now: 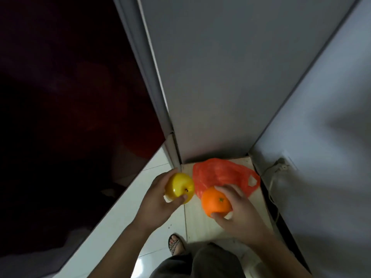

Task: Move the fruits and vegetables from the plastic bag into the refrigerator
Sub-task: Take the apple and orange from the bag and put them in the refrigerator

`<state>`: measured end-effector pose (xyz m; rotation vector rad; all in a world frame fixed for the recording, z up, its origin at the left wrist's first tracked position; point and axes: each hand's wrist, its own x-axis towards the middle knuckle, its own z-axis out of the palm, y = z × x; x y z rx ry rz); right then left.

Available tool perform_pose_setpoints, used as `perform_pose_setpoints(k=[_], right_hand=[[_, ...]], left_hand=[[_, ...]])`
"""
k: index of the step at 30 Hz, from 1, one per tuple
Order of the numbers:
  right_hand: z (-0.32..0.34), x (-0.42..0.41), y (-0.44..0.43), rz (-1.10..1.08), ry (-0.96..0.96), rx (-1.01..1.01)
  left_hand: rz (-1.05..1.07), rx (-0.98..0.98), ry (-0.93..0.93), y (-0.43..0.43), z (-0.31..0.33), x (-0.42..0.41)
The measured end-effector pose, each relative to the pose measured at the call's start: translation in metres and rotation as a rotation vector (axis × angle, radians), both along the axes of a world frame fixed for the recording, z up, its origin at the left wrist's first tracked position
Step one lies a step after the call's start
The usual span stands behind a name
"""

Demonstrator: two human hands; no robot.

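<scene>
Head cam looking down: left hand [155, 203] gripping a yellow apple [180, 187]; right hand [239, 211] wrapped round an orange [215, 201]; red plastic bag [222, 175] lying on the wooden bench [200, 225] just behind both hands.

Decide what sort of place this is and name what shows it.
Probably a home kitchen corner: a tall grey refrigerator, a white tiled floor, and a yellow apple and an orange held beside a red plastic bag.

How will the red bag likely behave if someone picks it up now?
The bag looks thin and crumpled, so it is probably floppy and light. It lies slumped flat on the board, likely near empty, so a push would probably slide or bunch it.
</scene>
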<state>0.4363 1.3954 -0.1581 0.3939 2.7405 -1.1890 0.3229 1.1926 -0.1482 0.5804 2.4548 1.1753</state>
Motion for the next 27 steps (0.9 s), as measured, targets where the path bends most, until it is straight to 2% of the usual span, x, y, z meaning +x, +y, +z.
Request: perform_pose_setpoints(k=[8, 13, 19, 27], right_hand=[[0.057, -0.035, -0.01, 0.334, 0.121, 0.028], [0.046, -0.033, -0.04, 0.547, 0.081, -0.049], [0.041, -0.027, -0.087, 0.806, 0.088, -0.099], [0.056, -0.019, -0.154, 1.077, 0.084, -0.054]], left_hand=[[0.367, -0.037, 0.049, -0.041, 0.035, 0.072], [0.593, -0.043, 0.029, -0.067, 0.03, 0.128], [0.876, 0.035, 0.001, -0.098, 0.034, 0.184], [1.132, -0.005, 0.065, -0.14, 0.038, 0.242]])
